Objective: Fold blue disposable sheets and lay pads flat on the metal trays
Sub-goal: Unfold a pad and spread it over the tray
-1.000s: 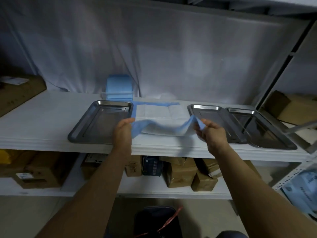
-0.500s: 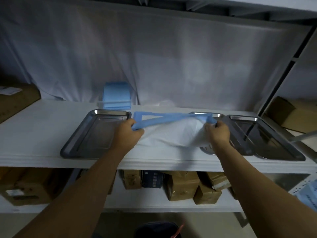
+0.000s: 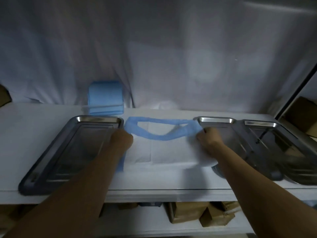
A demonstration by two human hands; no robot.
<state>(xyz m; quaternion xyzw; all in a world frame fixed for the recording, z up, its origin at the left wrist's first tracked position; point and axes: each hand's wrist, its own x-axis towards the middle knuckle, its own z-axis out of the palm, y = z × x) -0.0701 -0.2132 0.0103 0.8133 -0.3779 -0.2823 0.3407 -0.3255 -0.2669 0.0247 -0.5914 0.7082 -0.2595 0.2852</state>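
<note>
Two arms in shot, both bare from the frame edge right down to the fingers. The left forearm [image 3: 82, 186] fills the 7 o'clock corner, wide and soft-edged close to the lens, tapering to the left hand [image 3: 122, 139]. At 4 o'clock, the right forearm [image 3: 253, 179] looks slimmer, its wrist narrowing before the right hand [image 3: 208, 138]. Knuckles are blurred.

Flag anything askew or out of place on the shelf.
The pad is folded unevenly: its blue edge sags midway and its right end bulges over the middle tray. That tray also overlaps the right tray.
</note>
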